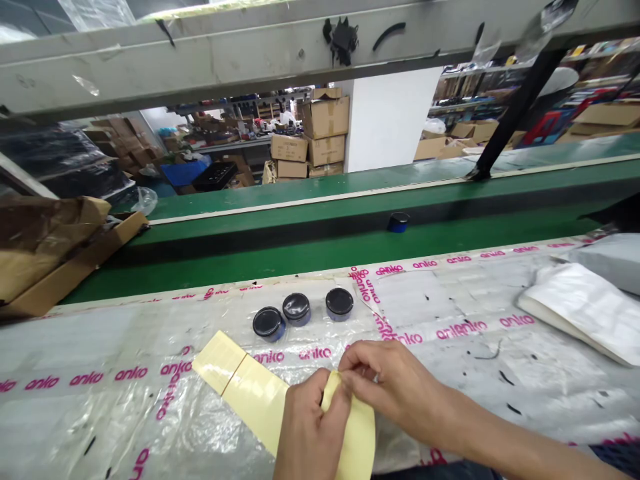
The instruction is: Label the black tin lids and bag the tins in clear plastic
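Observation:
A long yellow sheet of glossy labels (260, 402) lies slantwise on the plastic-covered table and bends up at its near end. My left hand (315, 420) pinches the bent part between thumb and fingers. Close beside it, my right hand (380, 377) has thumb and fingertips pressed together at the sheet's folded edge; anything between those fingertips is too small to make out. Beyond the hands stand round black-topped containers: one at the left (269, 323), one in the middle (297, 309) and one at the right (339, 304).
A green conveyor (225, 260) runs behind the table, carrying another small round container (399, 222). At the left is an open cardboard box (75, 267). White packing sheets (583, 307) lie at the right. A metal beam (250, 57) crosses above.

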{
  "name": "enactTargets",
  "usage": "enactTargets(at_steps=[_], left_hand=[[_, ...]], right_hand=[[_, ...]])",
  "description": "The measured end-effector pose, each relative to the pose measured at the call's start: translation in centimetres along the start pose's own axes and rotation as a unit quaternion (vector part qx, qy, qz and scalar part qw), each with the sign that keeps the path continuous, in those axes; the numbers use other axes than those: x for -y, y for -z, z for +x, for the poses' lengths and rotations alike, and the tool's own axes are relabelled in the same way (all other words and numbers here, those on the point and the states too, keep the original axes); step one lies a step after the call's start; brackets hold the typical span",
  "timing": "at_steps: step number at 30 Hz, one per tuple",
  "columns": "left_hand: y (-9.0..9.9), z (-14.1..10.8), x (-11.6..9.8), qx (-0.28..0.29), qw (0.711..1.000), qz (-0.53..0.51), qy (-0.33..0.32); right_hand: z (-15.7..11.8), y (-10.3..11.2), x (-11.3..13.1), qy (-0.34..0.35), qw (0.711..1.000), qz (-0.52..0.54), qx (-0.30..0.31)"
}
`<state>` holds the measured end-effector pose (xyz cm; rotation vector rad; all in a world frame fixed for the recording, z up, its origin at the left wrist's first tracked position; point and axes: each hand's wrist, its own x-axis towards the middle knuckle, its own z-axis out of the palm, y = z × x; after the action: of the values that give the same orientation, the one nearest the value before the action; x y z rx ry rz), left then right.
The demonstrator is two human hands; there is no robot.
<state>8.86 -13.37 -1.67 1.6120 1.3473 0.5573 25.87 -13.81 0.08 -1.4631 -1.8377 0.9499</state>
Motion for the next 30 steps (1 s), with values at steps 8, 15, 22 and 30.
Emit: enactTargets(at_steps=[8, 15, 22, 30], left_hand=[[0.8, 0.2, 0.1, 0.057, 0.998, -0.015, 0.003], [0.3, 0.2, 0.6, 0.038, 0.999, 0.008, -0.010], [-0.3, 0.2, 0.1, -0.020, 0.998, 0.049, -0.043], [0.2, 0.7, 1.4, 0.054, 0.998, 0.022, -0.008]], right_hand=[[-0.2, 0.0, -0.4, 0.091, 0.994, -0.052, 0.011], [-0.5, -0.3, -1.2, 0.189, 0.968, -0.164, 0.006], [-0.3, 0.3, -0.1, 0.118, 0.993, -0.010, 0.001], [1.2, 0.9, -0.8, -0.103, 0.954, 0.281, -0.016]])
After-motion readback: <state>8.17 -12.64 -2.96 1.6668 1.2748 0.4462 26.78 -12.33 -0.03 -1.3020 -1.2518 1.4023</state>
